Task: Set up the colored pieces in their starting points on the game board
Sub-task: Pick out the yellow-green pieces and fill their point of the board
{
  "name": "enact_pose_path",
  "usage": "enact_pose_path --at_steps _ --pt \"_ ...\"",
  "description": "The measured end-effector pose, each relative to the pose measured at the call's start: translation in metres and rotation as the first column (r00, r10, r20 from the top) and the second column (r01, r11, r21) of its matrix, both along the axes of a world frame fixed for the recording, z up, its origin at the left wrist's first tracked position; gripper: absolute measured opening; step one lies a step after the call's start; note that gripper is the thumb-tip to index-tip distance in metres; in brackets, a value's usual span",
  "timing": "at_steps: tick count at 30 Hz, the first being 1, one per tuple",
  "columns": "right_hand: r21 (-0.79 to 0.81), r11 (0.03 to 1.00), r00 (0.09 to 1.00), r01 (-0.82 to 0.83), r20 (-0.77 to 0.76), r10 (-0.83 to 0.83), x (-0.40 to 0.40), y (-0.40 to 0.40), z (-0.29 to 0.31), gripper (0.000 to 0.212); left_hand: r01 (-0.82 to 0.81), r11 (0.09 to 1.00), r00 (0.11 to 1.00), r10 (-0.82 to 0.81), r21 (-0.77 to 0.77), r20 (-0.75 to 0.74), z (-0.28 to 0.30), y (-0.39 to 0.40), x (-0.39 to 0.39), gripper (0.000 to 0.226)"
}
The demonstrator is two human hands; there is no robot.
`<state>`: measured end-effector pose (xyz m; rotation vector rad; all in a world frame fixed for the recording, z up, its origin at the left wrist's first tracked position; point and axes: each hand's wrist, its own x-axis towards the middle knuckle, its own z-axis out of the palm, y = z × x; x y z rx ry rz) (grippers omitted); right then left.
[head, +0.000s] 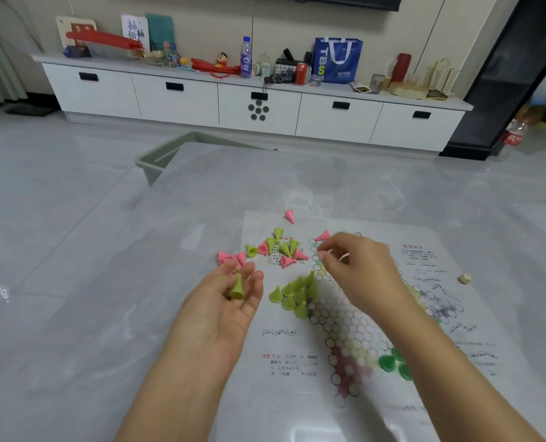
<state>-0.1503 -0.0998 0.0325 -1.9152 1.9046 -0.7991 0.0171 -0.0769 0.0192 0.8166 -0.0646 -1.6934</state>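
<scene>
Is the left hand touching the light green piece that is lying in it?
Touching. The head view shows the light green piece resting on the curled fingers of the upturned left hand, with no gap visible between them.

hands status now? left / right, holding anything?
Left hand: palm up, fingers loosely curled around a green piece.
Right hand: fingers pinched together over the board; contents can't be told.

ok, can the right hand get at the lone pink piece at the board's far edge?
Probably yes: the right hand hovers just short of the pink piece, with only bare board between them.
</scene>
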Motion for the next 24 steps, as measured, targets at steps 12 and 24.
enact_pose_path --at_steps 12,24 --pt "0.352 0.936 0.798 -0.024 -0.557 0.230 0.047 -0.108 -0.024 0.026 0.031 0.999 1.000 -0.031 0.019 0.005 0.001 -0.004 0.014 0.023" --pt "0.188 0.889 0.904 -0.417 0.183 0.386 0.054 -0.007 0.039 0.004 0.127 0.992 0.989 -0.126 0.004 -0.072 0.007 0.000 0.006 0.024"
